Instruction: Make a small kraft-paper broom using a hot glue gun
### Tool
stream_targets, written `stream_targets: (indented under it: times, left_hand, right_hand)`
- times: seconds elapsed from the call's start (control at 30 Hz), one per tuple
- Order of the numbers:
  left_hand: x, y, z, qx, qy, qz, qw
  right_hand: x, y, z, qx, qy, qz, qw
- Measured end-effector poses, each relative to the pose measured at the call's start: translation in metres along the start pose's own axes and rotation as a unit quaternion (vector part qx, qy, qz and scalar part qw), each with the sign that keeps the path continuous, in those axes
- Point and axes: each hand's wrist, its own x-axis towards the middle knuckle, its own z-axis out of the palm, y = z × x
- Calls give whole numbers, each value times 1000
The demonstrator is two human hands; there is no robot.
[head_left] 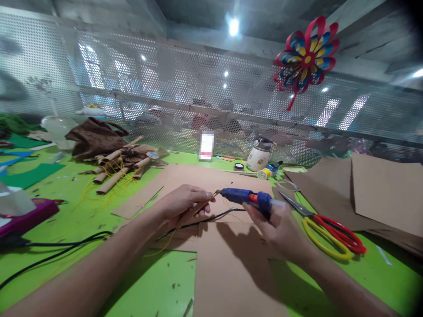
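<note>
My left hand is closed around a narrow strip of brown paper, pinching it near its upper end. A yellow thread hangs below that hand. My right hand grips a blue glue gun with a clear glue stick poking from its back. The gun's nozzle points left and meets, or nearly meets, the tip of the strip. Beneath both hands lie flat brown cardboard pieces. A black cord runs across them under the hands.
Scissors with red and yellow handles lie right of my right hand, beside large cardboard sheets. Rolled paper tubes with yellow thread sit back left. A bottle and a thread spool stand behind; a purple box is at left.
</note>
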Motion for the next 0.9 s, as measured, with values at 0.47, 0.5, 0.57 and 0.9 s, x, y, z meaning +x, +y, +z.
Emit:
stream_targets:
  times: [0.47,0.5,0.57,0.9]
  left_hand:
    - [-3,2,3,110,33,45,992]
    - [-3,1,3,116,36,50,991]
    - [-2,0,4,124,40,57,990]
    - [-2,1,3,134,41,53,989]
  right_hand:
    - [3,-1,-6,15,23,0,1000]
    - [3,-1,-6,13,27,-1,1000]
    - [4,-2,-5,7,20,0,1000]
    - [4,2,-2,1,-18,5,1000]
